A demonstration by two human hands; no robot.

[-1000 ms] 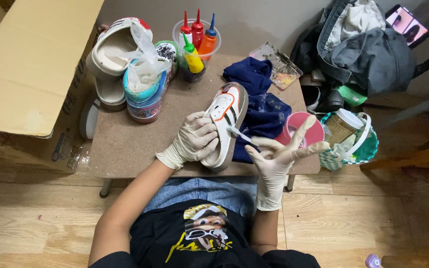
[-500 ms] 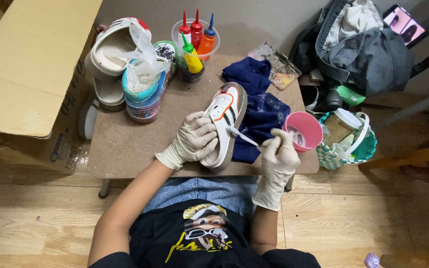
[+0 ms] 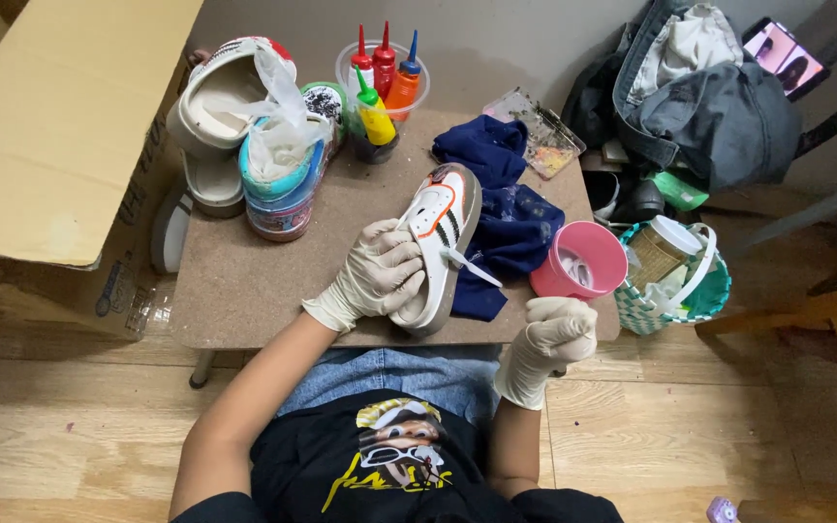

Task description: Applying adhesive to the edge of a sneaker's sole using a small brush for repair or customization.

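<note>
Your left hand (image 3: 380,276) and right hand (image 3: 556,334) wear thin cream latex gloves, wrinkled at the wrists. You wear a black short-sleeved T-shirt (image 3: 389,475) with a yellow-and-white graphic, and blue jeans (image 3: 394,373).

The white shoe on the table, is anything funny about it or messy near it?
The white shoe lies tipped on its side, steadied by the left hand, with a thin white brush resting loose across it. The blue cloth under it is crumpled and speckled with paint. The right hand is off the shoe.
</note>
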